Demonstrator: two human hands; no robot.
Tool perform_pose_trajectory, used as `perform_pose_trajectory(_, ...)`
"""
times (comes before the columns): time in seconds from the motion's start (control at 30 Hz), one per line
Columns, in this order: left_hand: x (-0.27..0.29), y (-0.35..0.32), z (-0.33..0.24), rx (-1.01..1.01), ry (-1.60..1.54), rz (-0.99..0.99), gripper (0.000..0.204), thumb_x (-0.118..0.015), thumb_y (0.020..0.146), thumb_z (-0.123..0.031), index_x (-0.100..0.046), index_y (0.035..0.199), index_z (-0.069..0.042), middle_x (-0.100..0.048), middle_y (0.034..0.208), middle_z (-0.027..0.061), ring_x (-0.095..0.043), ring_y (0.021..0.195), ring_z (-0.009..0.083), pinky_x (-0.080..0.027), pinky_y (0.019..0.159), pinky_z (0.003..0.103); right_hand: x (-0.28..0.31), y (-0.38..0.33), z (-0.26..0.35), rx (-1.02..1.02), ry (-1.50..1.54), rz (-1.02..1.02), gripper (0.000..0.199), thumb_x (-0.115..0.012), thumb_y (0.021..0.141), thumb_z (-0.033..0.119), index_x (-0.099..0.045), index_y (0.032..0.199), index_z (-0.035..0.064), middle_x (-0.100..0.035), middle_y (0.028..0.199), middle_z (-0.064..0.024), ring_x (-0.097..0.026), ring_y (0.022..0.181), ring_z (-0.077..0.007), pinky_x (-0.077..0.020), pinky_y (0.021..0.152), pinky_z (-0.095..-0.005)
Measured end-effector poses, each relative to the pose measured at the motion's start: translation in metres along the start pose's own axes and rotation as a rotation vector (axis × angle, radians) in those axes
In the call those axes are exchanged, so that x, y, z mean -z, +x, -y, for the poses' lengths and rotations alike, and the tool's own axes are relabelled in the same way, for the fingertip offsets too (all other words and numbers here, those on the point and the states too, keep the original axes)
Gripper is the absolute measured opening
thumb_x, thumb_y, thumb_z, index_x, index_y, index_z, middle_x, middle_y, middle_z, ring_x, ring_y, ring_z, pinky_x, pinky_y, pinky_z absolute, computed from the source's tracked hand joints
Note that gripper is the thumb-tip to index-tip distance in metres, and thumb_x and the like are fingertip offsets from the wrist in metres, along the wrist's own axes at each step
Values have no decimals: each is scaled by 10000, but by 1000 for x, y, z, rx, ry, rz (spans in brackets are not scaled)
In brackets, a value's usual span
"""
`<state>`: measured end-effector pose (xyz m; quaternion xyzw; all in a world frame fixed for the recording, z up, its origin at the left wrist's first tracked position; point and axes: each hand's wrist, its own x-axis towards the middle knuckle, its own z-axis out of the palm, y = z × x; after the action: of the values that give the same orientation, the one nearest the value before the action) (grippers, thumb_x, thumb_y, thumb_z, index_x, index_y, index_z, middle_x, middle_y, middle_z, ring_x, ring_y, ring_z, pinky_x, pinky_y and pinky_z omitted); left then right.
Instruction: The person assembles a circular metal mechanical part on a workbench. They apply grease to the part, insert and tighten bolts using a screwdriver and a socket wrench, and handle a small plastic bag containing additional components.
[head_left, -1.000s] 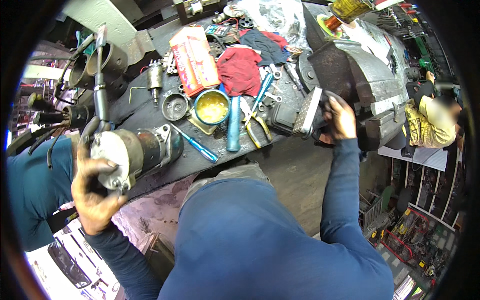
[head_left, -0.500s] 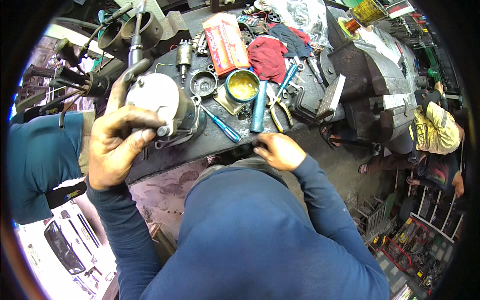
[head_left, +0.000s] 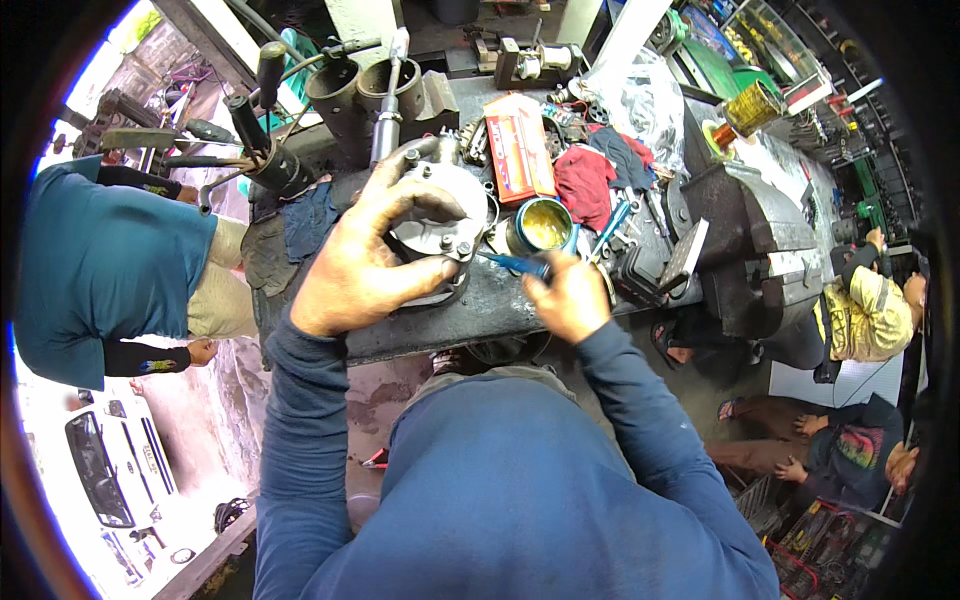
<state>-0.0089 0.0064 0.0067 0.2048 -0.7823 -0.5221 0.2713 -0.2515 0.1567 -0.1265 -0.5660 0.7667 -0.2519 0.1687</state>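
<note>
My left hand (head_left: 375, 250) is curved around a round metal housing (head_left: 440, 215) on the dark workbench (head_left: 400, 338). The thumb presses by a bolt at the cover's near edge, and the fingers reach around the far side. My right hand (head_left: 570, 300) is closed on a blue screwdriver (head_left: 518, 263). Its shaft points left, toward the bolt at the housing's edge; I cannot tell whether the tip touches it. Just beyond this hand stands an open tin of yellow grease (head_left: 546, 224). Part of another blue handle (head_left: 612, 222) shows right of the tin.
A red and white box (head_left: 519, 150) and a red cloth (head_left: 583, 186) lie behind the tin. A large dark vise (head_left: 755, 245) stands at the right. Metal cylinders (head_left: 388, 92) rise at the back left. One person (head_left: 115, 265) is at the left, others at the right.
My right hand has taken up the blue screwdriver from the bench and brought it level beside the housing. The left hand has shifted its hold on the housing. The whole view has swung left.
</note>
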Motion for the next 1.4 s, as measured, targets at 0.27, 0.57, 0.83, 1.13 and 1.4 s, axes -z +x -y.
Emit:
perform_pose_trajectory(0.27,-3,0,8,-124,61,-40,403,-849,721,-54,-700,1094,-82,-374,1652,202,-335,1538,357,-308,1219,444,210,54,133,617,1431,235,314,-669,939,203,-612,1185,16,-670,1046,-131,-643,851,-216,-533,798,-357)
perform_pose_trajectory(0.57,-2,-3,9,-98,-65,-57,402,-864,780,-69,-744,1164,-73,-382,1609,239,-395,1498,299,-469,1115,397,176,73,237,539,1595,133,713,-445,1049,688,-655,1087,8,-598,651,-53,-550,483,-123,-457,437,-258)
perform_pose_trajectory(0.83,-2,-3,12,-108,-93,-50,371,-894,743,-56,-760,1089,-62,-457,1574,272,-301,1563,342,-313,1209,435,173,70,245,267,1554,117,698,-429,1056,687,-659,1031,28,-538,607,-31,-491,474,-121,-443,445,-274)
perform_pose_trajectory(1.13,-1,0,16,-131,-134,-28,364,-840,770,-65,-759,1124,-97,-663,1348,101,-405,1488,311,-262,1258,443,171,74,230,335,1509,89,730,-349,1085,668,-674,1029,16,-476,554,-33,-446,428,-130,-408,425,-295)
perform_pose_trajectory(1.4,1,-3,15,-57,-71,-23,353,-853,791,-78,-763,1131,-104,-401,1598,270,-434,1484,332,-395,1186,410,160,58,218,694,682,-180,547,-671,988,-6,-468,1493,-62,-633,1297,-199,-702,1033,-253,-585,920,-370)
